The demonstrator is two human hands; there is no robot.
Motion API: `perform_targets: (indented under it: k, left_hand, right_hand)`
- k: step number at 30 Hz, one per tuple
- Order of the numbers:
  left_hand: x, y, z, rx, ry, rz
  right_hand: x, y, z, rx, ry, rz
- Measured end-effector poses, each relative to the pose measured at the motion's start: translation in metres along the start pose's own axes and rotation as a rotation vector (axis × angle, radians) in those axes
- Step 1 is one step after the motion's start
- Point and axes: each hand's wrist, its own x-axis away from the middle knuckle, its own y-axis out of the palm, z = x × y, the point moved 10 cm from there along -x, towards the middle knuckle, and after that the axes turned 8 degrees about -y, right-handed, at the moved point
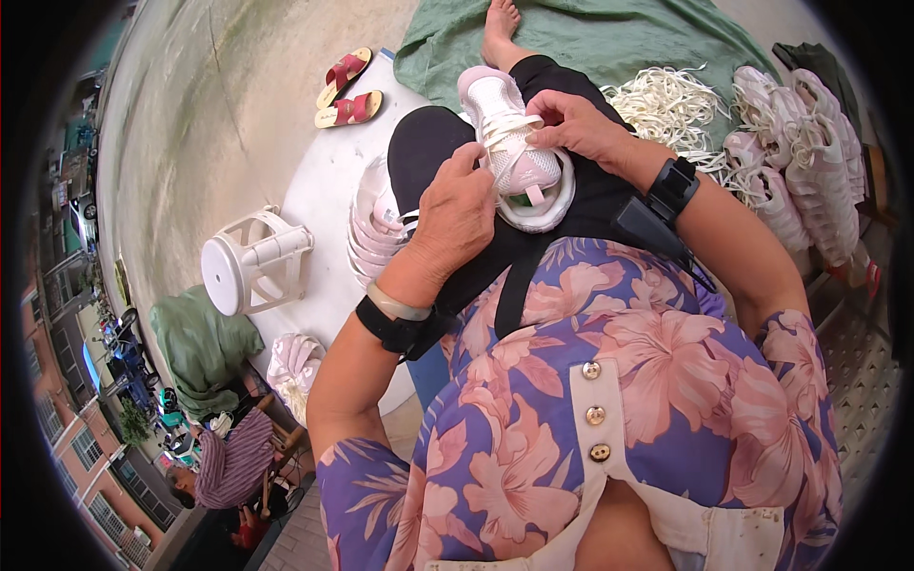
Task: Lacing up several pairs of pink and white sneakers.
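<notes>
A pale pink-and-white shoe lay over the lap towards 12 o'clock, its toe pointing to 11. The right hand had thumb and finger together, clamped on its lace. The left hand touched the shoe's left side with curled fingers; whether they gripped lace or shoe could not be told. Loose laces lay between 1 and 2 o'clock, a white stool at 9.

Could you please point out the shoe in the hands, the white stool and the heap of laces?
Shoe (526, 169), head view: on the tongue.
White stool (227, 274), head view: on the round seat.
Heap of laces (666, 107), head view: near its middle.
</notes>
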Motion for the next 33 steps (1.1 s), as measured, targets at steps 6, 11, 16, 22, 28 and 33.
perform_targets:
  k: [6, 11, 16, 22, 28, 33]
  left_hand:
    - [0.026, -0.008, -0.002, 0.031, -0.030, -0.098]
    - [0.038, -0.010, -0.005, 0.062, -0.077, -0.135]
    - [0.024, -0.032, 0.007, 0.119, -0.110, -0.139]
    - [-0.008, -0.068, 0.027, 0.260, -0.128, -0.130]
    - [-0.022, -0.086, 0.016, 0.599, -0.208, -0.128]
    - [-0.018, -0.076, -0.015, 0.773, -0.381, -0.083]
  right_hand:
    - [-0.004, -0.001, 0.002, 0.159, -0.074, 0.009]
    - [-0.001, 0.002, -0.004, 0.161, -0.093, -0.020]
    - [0.005, -0.012, -0.022, 0.232, -0.120, 0.043]
    - [0.009, 0.065, -0.083, 0.343, -0.506, -0.212]
    - [0.016, 0.071, -0.129, -0.023, -0.316, -0.379]
    - [0.017, 0.004, -0.187, -0.474, -0.303, -0.208]
